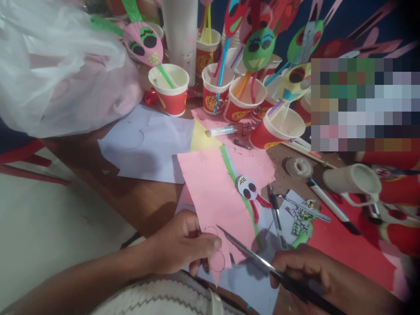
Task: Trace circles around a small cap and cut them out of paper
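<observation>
My left hand (183, 240) pinches the lower left edge of a pink paper sheet (206, 183) between thumb and fingers. Pen-drawn circles (217, 261) show on the sheet beside my thumb, and its lower edge is cut into points. My right hand (315, 271) is closed around dark-handled scissors (251, 253). Their blades look together, the tips lying over the pink sheet near the drawn outlines; the handles are mostly hidden by my fingers. Beyond them lies a pale paper face (246, 188) with black eyes and red ears, next to a green strip (229, 168).
Red-and-white paper cups (175, 103) holding paper faces on straws stand at the back. A white plastic bag (65, 74) fills the far left. Lilac paper (154, 144), a glue stick (221, 131), a tape roll (299, 167), a pen (278, 214) and a white mug (352, 181) lie about.
</observation>
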`<state>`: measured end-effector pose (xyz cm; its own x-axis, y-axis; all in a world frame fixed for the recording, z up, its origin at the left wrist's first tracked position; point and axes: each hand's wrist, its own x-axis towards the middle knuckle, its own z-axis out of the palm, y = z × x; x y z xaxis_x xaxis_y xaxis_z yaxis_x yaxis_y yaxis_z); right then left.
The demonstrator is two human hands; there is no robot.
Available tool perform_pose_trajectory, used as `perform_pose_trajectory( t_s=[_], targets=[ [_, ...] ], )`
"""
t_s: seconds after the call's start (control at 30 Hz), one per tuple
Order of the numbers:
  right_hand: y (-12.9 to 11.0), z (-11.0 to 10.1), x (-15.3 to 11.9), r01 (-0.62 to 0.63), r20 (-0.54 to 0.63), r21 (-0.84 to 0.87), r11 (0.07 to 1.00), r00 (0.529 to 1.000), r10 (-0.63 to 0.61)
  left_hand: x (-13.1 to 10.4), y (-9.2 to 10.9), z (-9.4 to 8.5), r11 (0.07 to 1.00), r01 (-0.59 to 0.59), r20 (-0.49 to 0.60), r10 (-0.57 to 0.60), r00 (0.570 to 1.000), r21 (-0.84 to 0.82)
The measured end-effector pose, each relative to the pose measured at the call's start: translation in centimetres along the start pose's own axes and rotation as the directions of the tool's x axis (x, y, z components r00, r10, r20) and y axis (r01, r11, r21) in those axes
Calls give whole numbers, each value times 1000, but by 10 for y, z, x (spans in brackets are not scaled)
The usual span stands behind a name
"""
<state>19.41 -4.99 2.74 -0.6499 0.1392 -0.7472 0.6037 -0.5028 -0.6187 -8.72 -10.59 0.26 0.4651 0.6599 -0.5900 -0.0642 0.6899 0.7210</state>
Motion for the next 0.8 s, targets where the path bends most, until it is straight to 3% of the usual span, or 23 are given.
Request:
perform_pose_trajectory(
  t_s=[0.1,0.33,0.53,0.7,0.8],
  targets=[
    [-12,-1,7,-67,8,57,996,998,67,-1,2,-1,999,27,23,-27,999,23],
    [-37,2,14,25,51,-1,1000,998,-25,0,3,-2,1000,22,32,-22,999,15],
    [-26,-3,15,9,42,17,1000,999,-9,-3,16,-3,996,85,76,-88,993,36],
    [-19,-13,15,-32,47,-40,999,998,34,-4,28,-3,983,167,50,-172,984,79],
    [-20,-16,18,26,20,-101,995,1000,-24,-2,27,-7,983,156,91,-165,982,96]
  ],
)
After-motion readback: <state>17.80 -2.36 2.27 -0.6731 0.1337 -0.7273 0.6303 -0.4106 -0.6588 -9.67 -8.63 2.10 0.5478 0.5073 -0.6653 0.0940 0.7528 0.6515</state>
